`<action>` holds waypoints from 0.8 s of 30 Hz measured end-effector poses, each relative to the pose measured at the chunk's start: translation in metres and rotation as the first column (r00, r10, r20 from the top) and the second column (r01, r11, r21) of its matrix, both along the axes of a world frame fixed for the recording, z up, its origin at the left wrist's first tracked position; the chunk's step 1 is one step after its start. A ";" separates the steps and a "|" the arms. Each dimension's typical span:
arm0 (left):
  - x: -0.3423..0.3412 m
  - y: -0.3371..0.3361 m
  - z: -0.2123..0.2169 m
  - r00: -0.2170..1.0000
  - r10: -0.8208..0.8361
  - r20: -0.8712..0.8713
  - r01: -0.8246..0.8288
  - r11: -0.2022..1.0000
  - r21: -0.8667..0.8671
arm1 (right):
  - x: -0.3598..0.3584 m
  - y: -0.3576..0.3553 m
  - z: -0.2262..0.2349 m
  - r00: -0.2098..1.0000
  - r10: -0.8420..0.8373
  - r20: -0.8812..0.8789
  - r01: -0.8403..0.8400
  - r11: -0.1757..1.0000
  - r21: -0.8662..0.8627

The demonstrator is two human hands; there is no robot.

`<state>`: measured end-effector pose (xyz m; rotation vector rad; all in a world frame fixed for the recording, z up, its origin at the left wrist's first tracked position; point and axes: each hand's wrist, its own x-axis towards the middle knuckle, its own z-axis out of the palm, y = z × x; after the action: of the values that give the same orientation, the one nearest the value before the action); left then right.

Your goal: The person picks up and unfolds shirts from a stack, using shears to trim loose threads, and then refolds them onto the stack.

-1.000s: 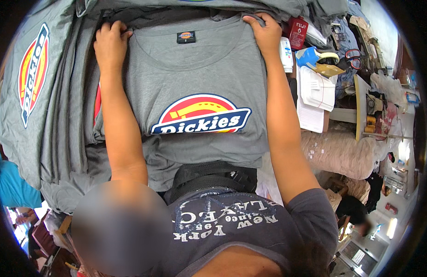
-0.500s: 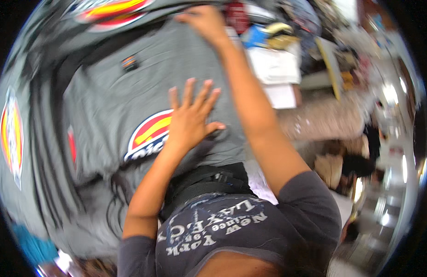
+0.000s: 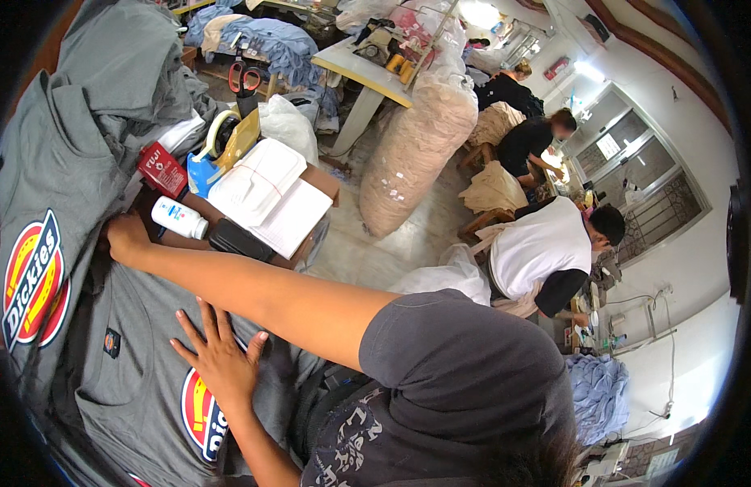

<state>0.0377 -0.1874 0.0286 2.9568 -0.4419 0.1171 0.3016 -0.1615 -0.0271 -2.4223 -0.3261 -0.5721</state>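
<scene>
A grey T-shirt [image 3: 136, 357] with a small neck label and a red, yellow and blue printed emblem lies spread out in front of me. My left hand [image 3: 221, 361] rests flat on it beside the emblem, fingers apart. Reaching across to the far side, my right hand [image 3: 128, 241] is curled at the fabric by the shirt's upper edge; its fingertips are hidden in the grey cloth. Left of it is another grey T-shirt [image 3: 38, 195] with the same large emblem, part of a heap of grey garments.
Past my right arm stand a white bottle [image 3: 179, 217], a red box [image 3: 162, 170], a blue tape dispenser [image 3: 203, 172], white food containers [image 3: 258, 180], a paper sheet [image 3: 290, 215] and scissors [image 3: 244, 77]. Beyond are a tall wrapped bundle [image 3: 420, 150], a table [image 3: 363, 69] and people [image 3: 542, 247] working.
My view has swung to the right, bringing the room and workers into sight. My left hand stays spread on the shirt; my right hand remains at its far edge.
</scene>
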 end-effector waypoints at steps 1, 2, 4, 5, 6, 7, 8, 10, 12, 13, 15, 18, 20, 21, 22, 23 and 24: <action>0.000 0.000 0.001 1.000 0.001 0.008 -0.001 1.000 -0.009 | 0.002 0.002 0.000 1.000 0.000 -0.002 0.000 0.999 -0.036; -0.001 -0.006 0.001 0.999 -0.032 0.005 0.032 0.999 -0.015 | 0.007 -0.012 -0.007 0.999 -0.034 -0.016 0.033 0.997 -0.070; 0.000 -0.011 -0.001 0.996 -0.082 0.034 0.086 0.988 -0.126 | 0.014 -0.029 -0.013 0.994 -0.070 -0.090 0.059 0.991 -0.123; 0.002 0.008 -0.006 0.998 -0.028 0.057 0.040 0.974 -0.222 | 0.000 -0.009 0.010 0.976 0.056 -0.209 -0.094 0.980 -0.178; 0.001 0.028 -0.008 0.996 0.034 0.081 -0.007 0.950 -0.314 | -0.012 -0.003 0.034 0.930 0.239 -0.281 -0.291 0.944 -0.158; -0.003 0.030 -0.006 0.991 0.055 0.125 -0.006 0.934 -0.357 | -0.025 -0.038 0.051 0.926 0.261 -0.273 -0.326 0.917 -0.230; -0.011 0.039 0.001 0.980 0.115 0.165 -0.044 0.923 -0.382 | -0.035 -0.056 0.056 0.942 0.272 -0.197 -0.319 0.908 -0.273; -0.046 0.068 0.010 0.926 0.300 0.228 -0.185 0.889 -0.419 | -0.062 -0.104 0.066 0.891 0.399 0.217 -0.371 0.915 -0.158; -0.078 0.101 0.013 0.808 0.510 0.296 -0.349 0.818 -0.458 | -0.105 -0.159 0.091 0.892 0.432 0.134 -0.426 0.902 -0.073; -0.100 0.122 0.007 0.746 0.610 0.265 -0.455 0.759 -0.466 | -0.132 -0.174 0.097 0.911 0.408 -0.056 -0.398 0.907 0.135; -0.147 0.146 0.002 0.615 0.762 0.200 -0.616 0.624 -0.481 | -0.165 -0.211 0.095 0.833 0.443 -0.331 -0.377 0.893 0.245; -0.190 0.149 -0.011 0.588 0.808 -0.020 -0.719 0.512 -0.471 | -0.209 -0.252 0.092 0.669 0.348 -0.657 -0.241 0.937 0.252; -0.201 0.142 -0.024 0.564 0.798 -0.213 -0.786 0.439 -0.436 | -0.226 -0.259 0.082 0.646 0.380 -0.662 -0.280 0.925 0.258; -0.206 0.141 -0.036 0.587 0.775 -0.234 -0.764 0.435 -0.477 | -0.234 -0.258 0.079 0.625 0.398 -0.672 -0.284 0.917 0.279; -0.208 0.140 -0.047 0.614 0.748 -0.252 -0.737 0.430 -0.522 | -0.237 -0.259 0.077 0.607 0.411 -0.680 -0.284 0.911 0.298; -0.206 0.138 -0.057 0.567 0.786 -0.247 -0.734 0.346 -0.585 | -0.237 -0.260 0.073 0.576 0.425 -0.698 -0.291 0.905 0.311; -0.204 0.138 -0.064 0.517 0.820 -0.245 -0.719 0.262 -0.644 | -0.236 -0.260 0.070 0.587 0.450 -0.673 -0.310 0.893 0.327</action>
<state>-0.1660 -0.0496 -0.0356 2.0887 0.9454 0.4804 0.0655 -0.4213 0.0426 -2.0909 -0.4020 0.5708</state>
